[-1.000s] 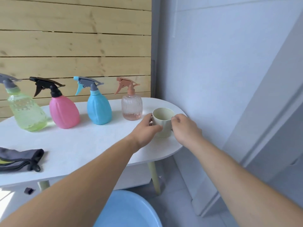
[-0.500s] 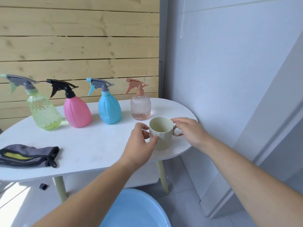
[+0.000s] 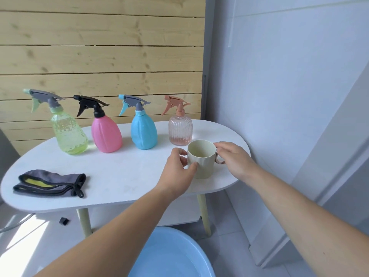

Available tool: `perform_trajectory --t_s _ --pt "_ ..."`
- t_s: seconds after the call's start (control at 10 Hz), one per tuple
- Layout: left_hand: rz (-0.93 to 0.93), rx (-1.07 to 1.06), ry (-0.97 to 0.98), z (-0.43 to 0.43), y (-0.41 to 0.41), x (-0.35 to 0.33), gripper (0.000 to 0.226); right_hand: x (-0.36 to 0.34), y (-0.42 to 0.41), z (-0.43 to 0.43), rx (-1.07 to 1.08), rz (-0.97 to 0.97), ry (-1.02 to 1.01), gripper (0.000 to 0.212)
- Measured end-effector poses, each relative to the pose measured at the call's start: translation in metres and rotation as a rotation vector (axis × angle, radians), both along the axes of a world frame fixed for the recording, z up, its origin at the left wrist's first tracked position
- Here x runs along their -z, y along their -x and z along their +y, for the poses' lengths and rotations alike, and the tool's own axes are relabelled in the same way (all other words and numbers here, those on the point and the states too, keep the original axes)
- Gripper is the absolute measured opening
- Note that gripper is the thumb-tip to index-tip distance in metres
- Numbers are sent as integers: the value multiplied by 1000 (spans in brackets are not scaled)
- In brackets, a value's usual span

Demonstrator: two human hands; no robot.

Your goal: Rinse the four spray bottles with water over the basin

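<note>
Head view: left hand (image 3: 177, 168) curls around a cream mug (image 3: 201, 159) on the table (image 3: 119, 176); right hand (image 3: 233, 156) touches its rim, grip unclear.

You are holding both bare forearms stretched forward, converging. Your left hand (image 3: 177, 166) is curling its thumb and fingers round the left side of the mug (image 3: 201, 162). Your right hand (image 3: 233, 158) is touching its rim with lightly bent fingertips; any pinch is hidden.
</note>
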State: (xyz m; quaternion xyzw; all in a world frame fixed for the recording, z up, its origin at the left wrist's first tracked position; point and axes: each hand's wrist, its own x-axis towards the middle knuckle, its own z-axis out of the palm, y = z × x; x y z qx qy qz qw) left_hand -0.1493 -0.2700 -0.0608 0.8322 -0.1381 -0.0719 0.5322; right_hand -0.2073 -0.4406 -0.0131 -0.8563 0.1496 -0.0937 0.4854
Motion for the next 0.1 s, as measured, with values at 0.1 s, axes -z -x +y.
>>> perform_trajectory --t_s 0.1 --pt "-2 -25 -18 1 2 -5 46 -2 3 2 66 -8 -7 35"
